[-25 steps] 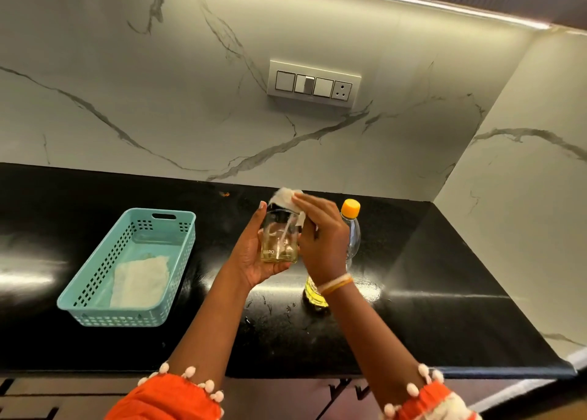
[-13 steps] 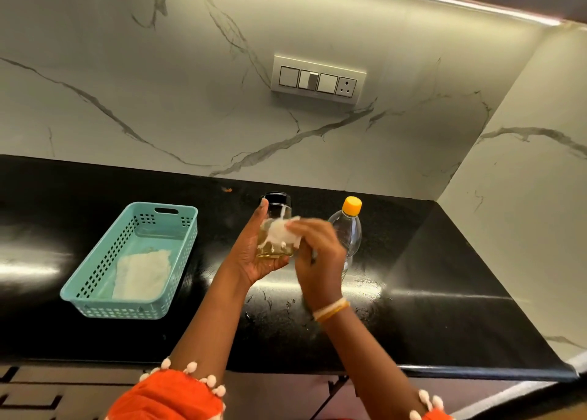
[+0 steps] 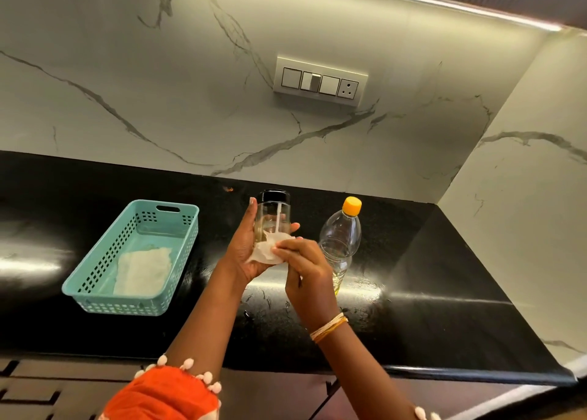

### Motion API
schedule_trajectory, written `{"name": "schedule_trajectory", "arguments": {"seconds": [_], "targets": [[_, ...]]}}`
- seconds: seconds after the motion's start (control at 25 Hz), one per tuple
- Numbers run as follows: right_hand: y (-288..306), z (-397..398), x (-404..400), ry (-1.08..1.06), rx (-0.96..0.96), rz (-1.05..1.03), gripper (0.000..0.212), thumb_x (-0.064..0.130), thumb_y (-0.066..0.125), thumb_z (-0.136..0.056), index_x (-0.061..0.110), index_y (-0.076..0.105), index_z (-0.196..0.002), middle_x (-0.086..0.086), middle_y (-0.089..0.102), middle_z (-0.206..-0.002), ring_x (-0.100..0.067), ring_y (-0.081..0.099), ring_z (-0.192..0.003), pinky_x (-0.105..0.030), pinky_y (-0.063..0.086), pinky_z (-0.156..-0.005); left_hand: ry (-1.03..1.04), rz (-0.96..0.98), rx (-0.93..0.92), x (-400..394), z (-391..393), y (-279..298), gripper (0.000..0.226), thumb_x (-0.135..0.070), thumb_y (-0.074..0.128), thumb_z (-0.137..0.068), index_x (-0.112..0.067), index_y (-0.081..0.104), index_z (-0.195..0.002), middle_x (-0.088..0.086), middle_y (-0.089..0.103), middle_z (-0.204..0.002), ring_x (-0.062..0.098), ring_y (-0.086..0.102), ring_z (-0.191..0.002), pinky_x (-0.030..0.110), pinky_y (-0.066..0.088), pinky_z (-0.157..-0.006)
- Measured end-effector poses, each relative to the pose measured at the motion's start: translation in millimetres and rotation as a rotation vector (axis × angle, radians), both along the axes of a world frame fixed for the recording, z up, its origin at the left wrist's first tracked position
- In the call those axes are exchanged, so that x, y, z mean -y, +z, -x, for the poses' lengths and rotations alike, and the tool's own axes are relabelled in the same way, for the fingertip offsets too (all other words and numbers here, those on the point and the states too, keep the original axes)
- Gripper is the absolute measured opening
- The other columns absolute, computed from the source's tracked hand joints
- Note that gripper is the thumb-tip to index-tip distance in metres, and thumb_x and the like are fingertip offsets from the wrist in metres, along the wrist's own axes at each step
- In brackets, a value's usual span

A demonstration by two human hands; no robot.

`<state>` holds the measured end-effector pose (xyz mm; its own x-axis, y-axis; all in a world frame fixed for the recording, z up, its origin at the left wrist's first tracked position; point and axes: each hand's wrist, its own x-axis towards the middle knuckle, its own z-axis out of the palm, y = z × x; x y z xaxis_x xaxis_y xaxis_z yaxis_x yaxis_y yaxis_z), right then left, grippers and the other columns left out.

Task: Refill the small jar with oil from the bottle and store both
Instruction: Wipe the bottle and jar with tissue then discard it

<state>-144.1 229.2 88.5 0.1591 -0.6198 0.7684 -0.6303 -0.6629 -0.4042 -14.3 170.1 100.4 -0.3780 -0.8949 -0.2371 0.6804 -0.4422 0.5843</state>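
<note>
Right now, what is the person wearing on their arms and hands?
Both hands are bare. The right wrist carries thin bangles, white and orange-gold. The left sleeve is orange cloth edged with small pale bobbles; a matching trimmed right sleeve barely shows.

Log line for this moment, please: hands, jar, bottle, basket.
left hand: holds jar, lid on | right hand: wipes jar's base with tissue | bottle: capped, upright on counter | basket: holds cloth only

Countertop [image 3: 428,308] is glossy black stone; wall [image 3: 158,86] smooth marble w/ grey veins. Basket [image 3: 95,279] is perforated plastic, jar [image 3: 273,219] clear glass.
</note>
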Motion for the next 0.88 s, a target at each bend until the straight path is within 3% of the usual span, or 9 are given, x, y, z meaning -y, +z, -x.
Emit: {"name": "schedule_trajectory", "arguments": {"seconds": [0.16,0.28,0.4,0.56,0.64,0.76,0.88], "targets": [[44.7,3.9,35.9,-0.098,0.179,-0.042,0.024,-0.009,0.057,-0.085,0.005,0.071,-0.100,-0.011,0.066,-0.106,-0.018,0.062,-0.101,-0.024,0.054,-0.087,-0.001,0.033,0.007,-1.8,2.5,1.6,0.073,-0.070,0.063,-0.074,-0.011,0.062,-0.116,0.012,0.064,-0.104,0.026,0.064,-0.087,0.040,0.056,-0.076],[57.8,-0.2,52.7,-0.009,0.159,-0.082,0.026,-0.007,0.061,-0.084,0.006,0.071,-0.105,-0.010,0.066,-0.109,-0.016,0.062,-0.103,-0.029,0.055,-0.090,0.045,0.062,0.118,-3.7,2.6,0.3,0.065,-0.065,0.064,-0.074,-0.014,0.066,-0.113,0.011,0.066,-0.104,0.029,0.064,-0.090,0.042,0.052,-0.080],[33.7,-6.5,36.5,0.006,0.122,-0.119,0.029,-0.003,0.060,-0.087,0.010,0.068,-0.112,-0.008,0.063,-0.116,-0.016,0.059,-0.109,-0.030,0.054,-0.092,0.034,0.076,0.084,-5.2,-0.2,2.3,0.061,-0.064,0.057,-0.080,-0.015,0.065,-0.114,0.014,0.068,-0.107,0.030,0.064,-0.100,0.046,0.054,-0.082],[2.2,-4.6,1.4,-0.001,0.001,-0.002,0.025,0.006,0.052,-0.090,0.007,0.071,-0.106,-0.010,0.065,-0.109,-0.019,0.060,-0.104,-0.027,0.053,-0.090,0.058,0.058,0.052,-5.1,-4.3,1.0,0.062,-0.065,0.056,-0.079,-0.009,0.060,-0.105,0.013,0.064,-0.091,0.024,0.065,-0.078,0.038,0.060,-0.067],[5.8,-1.9,-1.2,0.025,-0.021,0.011,0.024,0.008,0.051,-0.090,0.005,0.072,-0.101,-0.011,0.067,-0.105,-0.019,0.063,-0.100,-0.027,0.054,-0.086,0.079,0.037,0.017,-6.0,-4.5,0.9,0.062,-0.065,0.057,-0.078,-0.008,0.062,-0.103,0.014,0.064,-0.092,0.025,0.066,-0.080,0.040,0.059,-0.073],[36.4,3.1,28.0,-0.039,0.109,-0.035,0.023,0.007,0.051,-0.088,0.003,0.071,-0.099,-0.013,0.067,-0.105,-0.021,0.064,-0.099,-0.028,0.056,-0.085,0.052,0.072,0.058,-3.7,-3.2,-0.5,0.067,-0.069,0.048,-0.084,-0.011,0.065,-0.114,0.017,0.068,-0.111,0.034,0.067,-0.099,0.056,0.051,-0.090],[56.2,3.0,51.2,-0.009,0.180,-0.074,0.022,0.001,0.060,-0.085,0.005,0.071,-0.105,-0.011,0.067,-0.109,-0.017,0.063,-0.102,-0.027,0.055,-0.088,0.048,0.087,0.072,-9.8,3.7,4.2,0.064,-0.068,0.041,-0.088,-0.015,0.068,-0.110,0.018,0.071,-0.110,0.035,0.070,-0.098,0.060,0.045,-0.096]]}}
